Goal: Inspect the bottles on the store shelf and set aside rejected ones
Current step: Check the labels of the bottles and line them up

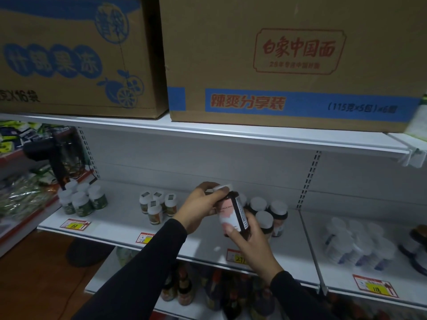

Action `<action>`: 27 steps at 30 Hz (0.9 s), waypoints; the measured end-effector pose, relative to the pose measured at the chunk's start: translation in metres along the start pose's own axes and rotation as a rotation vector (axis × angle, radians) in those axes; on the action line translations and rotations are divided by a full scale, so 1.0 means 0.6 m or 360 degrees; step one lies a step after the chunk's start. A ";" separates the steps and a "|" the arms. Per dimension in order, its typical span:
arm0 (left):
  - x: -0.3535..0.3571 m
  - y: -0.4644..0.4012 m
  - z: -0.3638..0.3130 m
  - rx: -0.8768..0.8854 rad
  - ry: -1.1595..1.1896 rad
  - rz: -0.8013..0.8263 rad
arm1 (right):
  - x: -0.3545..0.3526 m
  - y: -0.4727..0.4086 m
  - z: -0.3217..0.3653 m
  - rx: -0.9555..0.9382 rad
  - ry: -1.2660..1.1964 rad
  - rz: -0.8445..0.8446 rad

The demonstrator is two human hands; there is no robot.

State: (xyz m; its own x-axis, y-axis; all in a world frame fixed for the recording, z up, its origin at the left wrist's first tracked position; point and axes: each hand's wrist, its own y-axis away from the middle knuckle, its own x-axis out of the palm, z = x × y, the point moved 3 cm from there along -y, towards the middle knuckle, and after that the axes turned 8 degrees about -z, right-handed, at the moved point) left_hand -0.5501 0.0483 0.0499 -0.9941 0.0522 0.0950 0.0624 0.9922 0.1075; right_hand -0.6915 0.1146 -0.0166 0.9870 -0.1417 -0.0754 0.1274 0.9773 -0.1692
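A: Left hand [201, 207] grips the top of the dark bottle [233, 215], fingers curled round the white cap [221, 188]. Right hand [249, 245] grasps its base, thumb on the pink label.

B: Bottle location?

A: Held tilted in front of the white shelf [208, 245], just beside the dark bottle group [268, 213] standing behind the right hand.

B: Other stock?

A: Green-label bottles [80, 202] at the shelf's left end, orange-label bottles [157, 206] between them and the hands. Two cardboard boxes [288, 61] on the shelf above.
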 end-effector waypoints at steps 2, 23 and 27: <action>-0.001 0.002 0.000 0.0007 0.0017 -0.0074 | 0.000 -0.002 0.000 -0.0007 0.0035 -0.0008; 0.005 -0.005 -0.009 -0.0034 -0.0007 0.0049 | -0.002 -0.009 0.006 0.0083 -0.0192 0.0005; 0.004 -0.005 -0.010 -0.0045 0.0040 -0.0014 | -0.007 -0.006 0.011 0.0088 -0.0219 0.0010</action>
State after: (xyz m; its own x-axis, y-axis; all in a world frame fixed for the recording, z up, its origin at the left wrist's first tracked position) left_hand -0.5524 0.0448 0.0555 -0.9921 0.0404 0.1187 0.0566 0.9891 0.1362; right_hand -0.6953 0.1127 -0.0094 0.9914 -0.1166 0.0600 0.1229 0.9858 -0.1147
